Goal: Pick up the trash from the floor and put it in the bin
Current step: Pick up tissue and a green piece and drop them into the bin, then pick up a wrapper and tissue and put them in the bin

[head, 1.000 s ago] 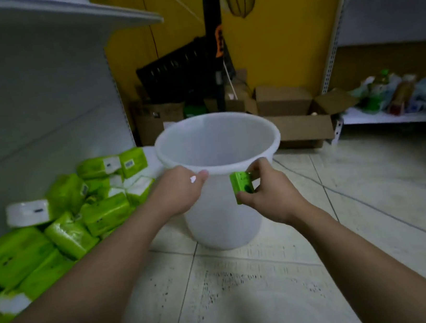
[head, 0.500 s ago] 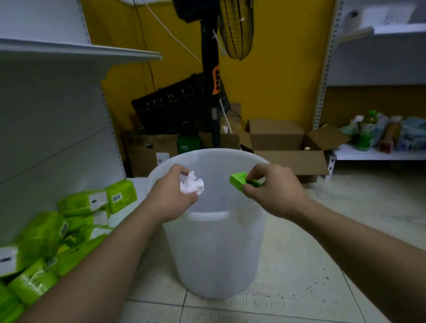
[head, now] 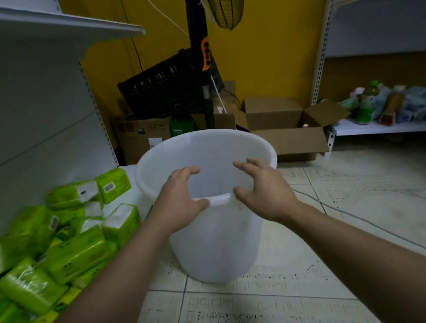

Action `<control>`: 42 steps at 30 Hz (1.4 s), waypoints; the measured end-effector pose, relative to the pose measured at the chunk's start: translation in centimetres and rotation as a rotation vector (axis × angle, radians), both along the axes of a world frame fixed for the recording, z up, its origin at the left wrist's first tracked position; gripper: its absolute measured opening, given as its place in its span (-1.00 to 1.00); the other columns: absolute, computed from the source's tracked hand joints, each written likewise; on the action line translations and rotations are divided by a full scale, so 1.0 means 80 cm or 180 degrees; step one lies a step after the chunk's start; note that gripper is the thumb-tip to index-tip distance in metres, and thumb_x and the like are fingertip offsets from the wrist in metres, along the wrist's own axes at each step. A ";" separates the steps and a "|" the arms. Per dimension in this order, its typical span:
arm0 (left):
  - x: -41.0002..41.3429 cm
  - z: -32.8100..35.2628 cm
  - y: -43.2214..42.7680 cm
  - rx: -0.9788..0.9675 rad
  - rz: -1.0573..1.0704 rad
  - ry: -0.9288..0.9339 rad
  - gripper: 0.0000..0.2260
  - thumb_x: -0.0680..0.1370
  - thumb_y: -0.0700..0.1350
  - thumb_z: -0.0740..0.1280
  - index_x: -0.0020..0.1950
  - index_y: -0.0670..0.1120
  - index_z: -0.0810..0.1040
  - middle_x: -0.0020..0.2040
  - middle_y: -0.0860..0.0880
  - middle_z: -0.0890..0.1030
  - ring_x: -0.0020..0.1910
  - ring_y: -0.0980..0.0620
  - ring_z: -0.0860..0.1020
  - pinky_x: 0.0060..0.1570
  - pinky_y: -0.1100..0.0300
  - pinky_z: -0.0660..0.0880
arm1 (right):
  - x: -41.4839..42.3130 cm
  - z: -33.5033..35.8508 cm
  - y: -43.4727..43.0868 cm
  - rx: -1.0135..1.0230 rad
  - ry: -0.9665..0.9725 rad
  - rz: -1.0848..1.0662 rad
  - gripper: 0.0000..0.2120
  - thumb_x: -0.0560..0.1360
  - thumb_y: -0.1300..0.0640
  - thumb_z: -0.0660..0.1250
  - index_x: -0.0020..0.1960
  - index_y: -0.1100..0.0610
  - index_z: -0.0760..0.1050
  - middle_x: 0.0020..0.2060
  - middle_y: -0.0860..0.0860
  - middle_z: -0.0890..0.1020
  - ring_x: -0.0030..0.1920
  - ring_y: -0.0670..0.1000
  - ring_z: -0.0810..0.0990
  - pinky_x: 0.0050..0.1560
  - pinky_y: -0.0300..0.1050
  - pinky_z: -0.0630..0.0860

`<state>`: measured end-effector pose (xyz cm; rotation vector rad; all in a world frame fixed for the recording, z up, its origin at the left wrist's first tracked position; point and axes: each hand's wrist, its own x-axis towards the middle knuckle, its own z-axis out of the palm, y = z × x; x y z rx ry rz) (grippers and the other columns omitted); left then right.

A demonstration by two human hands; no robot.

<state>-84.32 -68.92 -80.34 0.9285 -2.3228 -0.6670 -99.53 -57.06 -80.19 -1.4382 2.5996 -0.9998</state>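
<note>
A white translucent plastic bin [head: 218,245] stands on the tiled floor straight ahead. My left hand [head: 180,201] hovers over its near rim on the left, fingers spread and empty. My right hand [head: 264,191] hovers over the near rim on the right, fingers also apart and empty. The crumpled white paper and the small green piece are out of sight; the bin's inside is not clearly visible.
A heap of green tissue packs [head: 53,238] lies on the floor at the left against a white shelf unit [head: 20,106]. Cardboard boxes [head: 283,126], a black crate [head: 169,90] and a fan stand [head: 202,67] sit behind the bin. A low shelf with bottles [head: 396,108] is at the right.
Both hands have opened above the bin. The crumpled white paper has left my left hand and the green piece has left my right hand.
</note>
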 end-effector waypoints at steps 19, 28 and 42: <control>0.124 -0.160 0.141 0.0105 -0.0509 -0.1448 -0.26 0.41 0.27 0.34 0.51 0.07 0.16 0.51 0.02 0.24 0.46 0.01 0.23 0.37 0.09 0.24 | 0.036 -0.082 0.131 0.1906 0.0860 0.1018 -0.04 0.37 -0.31 0.38 0.55 -0.08 -0.10 0.56 0.13 0.00 0.52 0.18 0.04 0.46 0.17 0.08; 0.226 -0.263 0.195 0.1305 -0.0286 -0.2419 -0.20 0.41 0.18 0.42 0.53 -0.01 0.15 0.52 -0.07 0.20 0.46 -0.09 0.22 0.40 -0.03 0.24 | 0.153 -0.221 0.169 0.2694 -0.0291 0.1710 -0.08 0.33 -0.28 0.42 0.53 -0.04 0.08 0.47 0.16 0.22 0.40 0.20 0.29 0.34 0.11 0.35; 0.275 -0.324 0.241 0.1014 -0.0478 -0.3357 0.00 0.31 0.28 0.45 0.54 0.08 -0.10 0.55 -0.20 0.00 0.47 -0.25 0.12 0.35 -0.20 0.26 | 0.208 -0.320 0.235 0.3162 -0.0379 0.1936 -0.26 0.43 -0.01 0.43 0.51 0.03 0.17 0.32 0.18 0.35 0.25 0.20 0.45 0.20 0.01 0.45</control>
